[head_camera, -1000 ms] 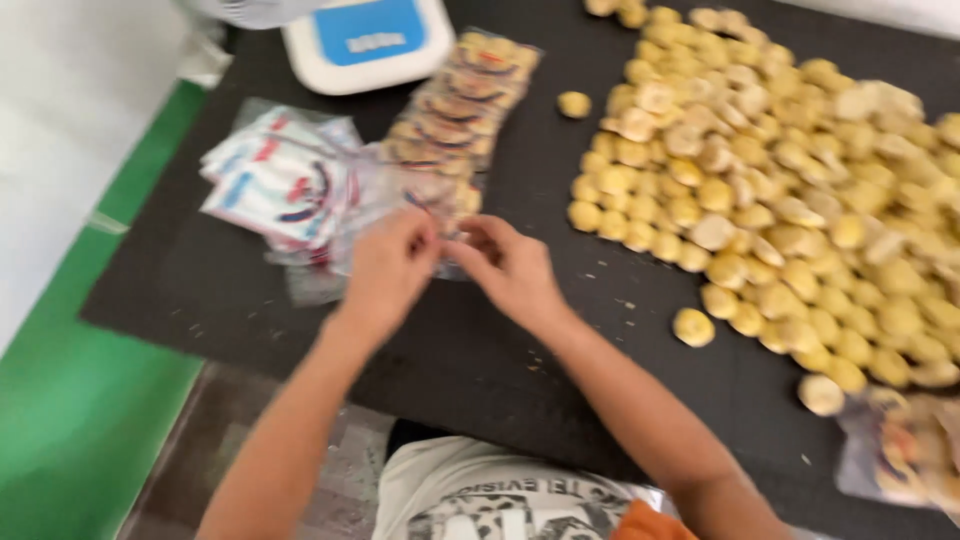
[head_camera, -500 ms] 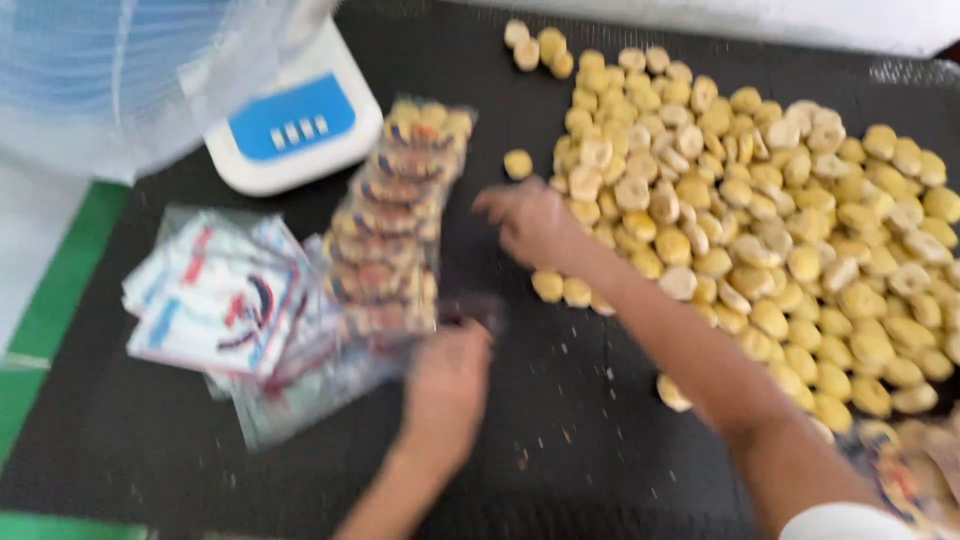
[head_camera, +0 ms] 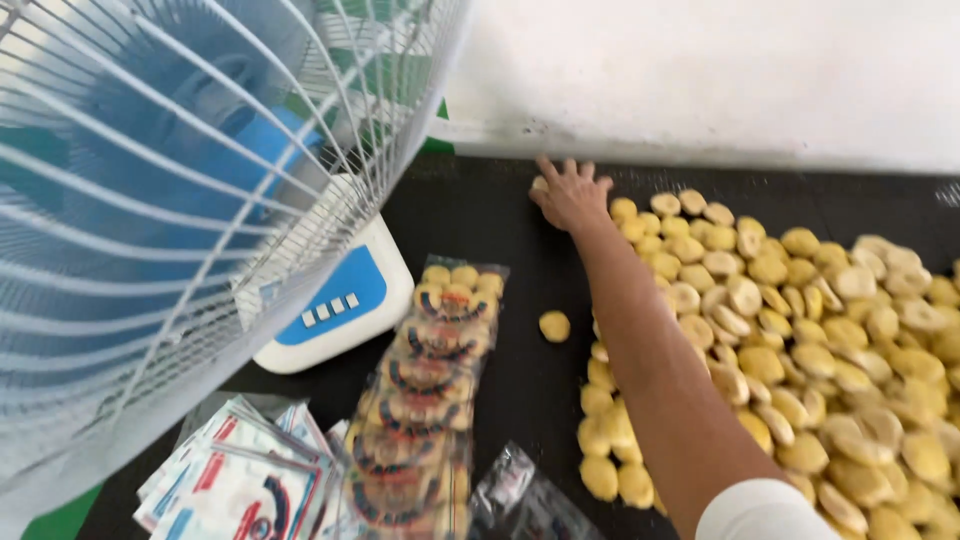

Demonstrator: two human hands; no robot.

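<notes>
Biscuits (head_camera: 800,330), small, round and yellow, lie in a big loose heap on the black table (head_camera: 480,215), on the right side. The right hand (head_camera: 570,192) is stretched far forward to the far edge of this heap, near the white wall (head_camera: 700,70). Its fingers are spread and curved down over one pale biscuit (head_camera: 540,184) that sits apart at the edge; I judge this is the picking step, and the grip does not look closed yet. The next move calls for closing the fingers on that piece. The left hand is not in view. One single biscuit (head_camera: 554,326) lies alone between the heap and the filled packets (head_camera: 430,400). Nearer left stand a scale (head_camera: 340,305) and a fan (head_camera: 180,200).
</notes>
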